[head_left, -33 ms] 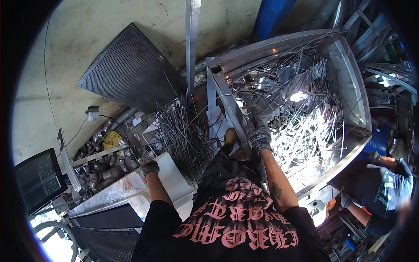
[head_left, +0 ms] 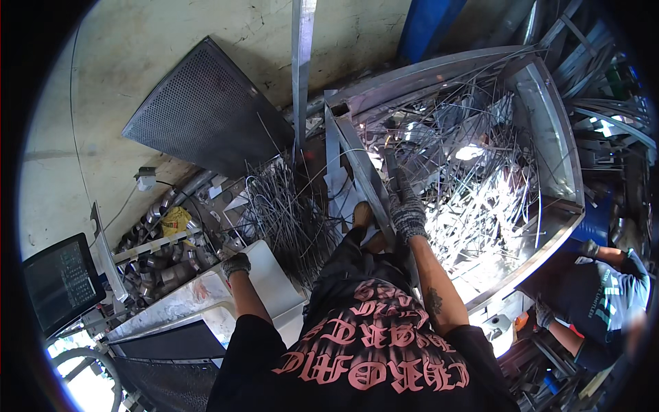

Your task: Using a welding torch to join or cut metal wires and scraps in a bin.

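Observation:
My right hand [head_left: 409, 214], in a grey knit glove, reaches over the near left rim of a large metal bin [head_left: 559, 161]. Its fingers are closed around a flat grey metal strip [head_left: 392, 167] that points away from me. Tangled thin metal offcuts [head_left: 473, 199] fill the bin, glaring white where sunlight falls. On the left, my gloved left hand [head_left: 236, 264] rests at the edge of a pale machine housing [head_left: 271, 275]; its fingers are too dark and foreshortened to make out. Between my hands, a dark heap of thin metal strips [head_left: 281, 213] lies on the floor.
A perforated metal panel [head_left: 213, 103] leans on the wall behind an upright post [head_left: 300, 75]. Metal pipe pieces [head_left: 171, 275] and a monitor [head_left: 63, 283] are at left. A co-worker [head_left: 597, 302] bends over at right, near stacked metal lengths [head_left: 604, 123].

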A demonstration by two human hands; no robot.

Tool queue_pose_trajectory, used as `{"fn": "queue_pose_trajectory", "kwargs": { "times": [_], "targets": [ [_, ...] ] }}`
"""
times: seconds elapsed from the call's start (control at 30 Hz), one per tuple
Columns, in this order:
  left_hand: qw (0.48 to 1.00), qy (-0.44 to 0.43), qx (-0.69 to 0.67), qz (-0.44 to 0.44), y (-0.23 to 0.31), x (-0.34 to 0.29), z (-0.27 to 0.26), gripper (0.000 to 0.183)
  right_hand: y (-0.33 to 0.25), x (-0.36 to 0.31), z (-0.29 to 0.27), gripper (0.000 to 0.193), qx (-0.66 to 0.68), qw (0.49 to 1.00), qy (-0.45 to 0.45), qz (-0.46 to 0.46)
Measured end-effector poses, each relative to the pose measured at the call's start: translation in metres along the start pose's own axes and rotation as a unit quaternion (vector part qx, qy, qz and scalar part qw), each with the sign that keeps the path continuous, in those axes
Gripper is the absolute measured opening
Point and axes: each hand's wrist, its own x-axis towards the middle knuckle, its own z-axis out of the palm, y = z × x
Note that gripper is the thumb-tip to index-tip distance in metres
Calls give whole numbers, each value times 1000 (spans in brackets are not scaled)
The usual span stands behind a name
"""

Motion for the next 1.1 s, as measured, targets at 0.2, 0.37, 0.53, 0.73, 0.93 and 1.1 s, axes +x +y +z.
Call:
{"fn": "queue_pose_trajectory", "kwargs": {
  "times": [0.2,0.37,0.53,0.73,0.93,1.1],
  "targets": [
    [991,51,117,41,-13,1,-20,46,-4,1,6,62,-59,998,-8,-21],
    [927,-218,304,-40,102,-69,-70,42,19,-1,18,55,-85,996,33,-11],
    [899,-237,364,-61,-33,-77,-78,38,51,-7,39,52,-14,998,36,-59],
    [359,-310,799,369,-43,-112,33,35,72,0,0,61,85,995,18,-58],
    [-162,-122,880,429,-36,-151,142,49,56,-28,-36,69,325,940,-34,104],
    [-702,137,496,492,-5,-176,172,63,50,-47,-82,74,341,927,36,151]
  ]
}}
